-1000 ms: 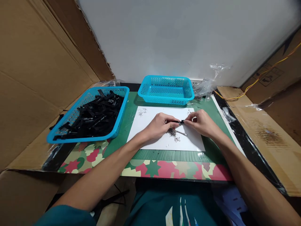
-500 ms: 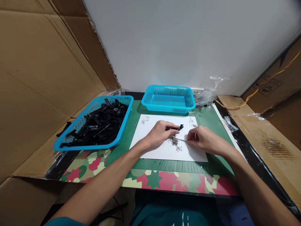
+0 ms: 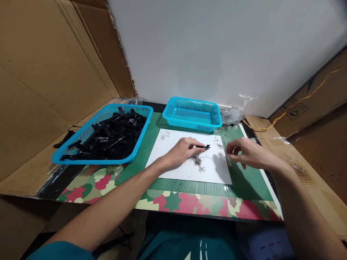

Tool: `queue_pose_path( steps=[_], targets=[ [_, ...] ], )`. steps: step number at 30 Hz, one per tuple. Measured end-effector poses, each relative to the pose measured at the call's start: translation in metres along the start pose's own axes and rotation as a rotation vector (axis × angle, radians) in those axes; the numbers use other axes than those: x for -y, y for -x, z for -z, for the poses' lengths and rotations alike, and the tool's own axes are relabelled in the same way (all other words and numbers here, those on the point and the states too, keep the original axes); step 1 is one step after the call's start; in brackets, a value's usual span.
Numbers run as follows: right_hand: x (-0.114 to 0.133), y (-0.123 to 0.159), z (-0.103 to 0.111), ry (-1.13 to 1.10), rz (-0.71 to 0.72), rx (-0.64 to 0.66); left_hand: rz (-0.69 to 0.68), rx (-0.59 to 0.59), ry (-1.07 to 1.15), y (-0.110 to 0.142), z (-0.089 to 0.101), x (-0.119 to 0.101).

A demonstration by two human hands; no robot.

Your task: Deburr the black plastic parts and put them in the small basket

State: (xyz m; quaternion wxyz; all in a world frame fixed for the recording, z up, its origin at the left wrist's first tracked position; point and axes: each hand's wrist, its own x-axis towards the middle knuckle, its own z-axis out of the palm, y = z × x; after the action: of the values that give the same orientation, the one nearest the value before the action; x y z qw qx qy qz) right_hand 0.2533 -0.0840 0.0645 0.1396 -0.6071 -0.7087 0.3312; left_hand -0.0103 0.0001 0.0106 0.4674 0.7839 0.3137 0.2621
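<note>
My left hand [image 3: 183,152] is closed in a pinch on a small black plastic part [image 3: 207,147], whose forked end sticks out past the fingertips above the white sheet [image 3: 173,172]. Just below those fingers lies a pile of tiny metal pieces [image 3: 197,160], perhaps small springs or pins. Off the sheet's right edge, my right hand [image 3: 241,151] is raised with its fingers curled together. The thin metal tool seen in it earlier is mostly hidden or blurred now, and none lies on the sheet.
At the left stands a blue basket [image 3: 135,157] heaped with black plastic parts [image 3: 114,131]. Another blue basket [image 3: 192,125] is behind the sheet. Smaller clusters of metal pieces lie near the sheet's far corners. Clear plastic bags [image 3: 231,116], cardboard walls [image 3: 54,54] and a yellow cable [image 3: 287,110] border the table.
My right hand has moved right and up, away from the pile, and the metal tool no longer points at it. My left hand keeps its grip on the black part, now turned slightly.
</note>
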Motion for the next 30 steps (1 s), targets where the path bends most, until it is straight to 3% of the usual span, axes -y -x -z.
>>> queue_pose_path(
  steps=[3, 7, 12, 19, 30],
  targets=[
    [-0.004, -0.02, -0.008, -0.135, 0.033, -0.203, -0.061, -0.014, -0.056, -0.001, 0.001, 0.002],
    [-0.012, -0.045, -0.038, -0.379, 0.088, -0.413, -0.089, -0.007, -0.091, -0.003, 0.0, 0.005],
    [-0.012, -0.052, -0.058, -0.425, 0.089, -0.395, -0.099, 0.0, -0.089, -0.004, -0.002, 0.009],
    [-0.007, -0.049, -0.057, -0.318, 0.073, -0.406, -0.13, 0.023, -0.081, -0.006, -0.003, 0.013],
    [-0.005, -0.05, -0.058, -0.303, 0.056, -0.435, -0.063, -0.01, 0.003, -0.005, -0.007, 0.012]
  ],
)
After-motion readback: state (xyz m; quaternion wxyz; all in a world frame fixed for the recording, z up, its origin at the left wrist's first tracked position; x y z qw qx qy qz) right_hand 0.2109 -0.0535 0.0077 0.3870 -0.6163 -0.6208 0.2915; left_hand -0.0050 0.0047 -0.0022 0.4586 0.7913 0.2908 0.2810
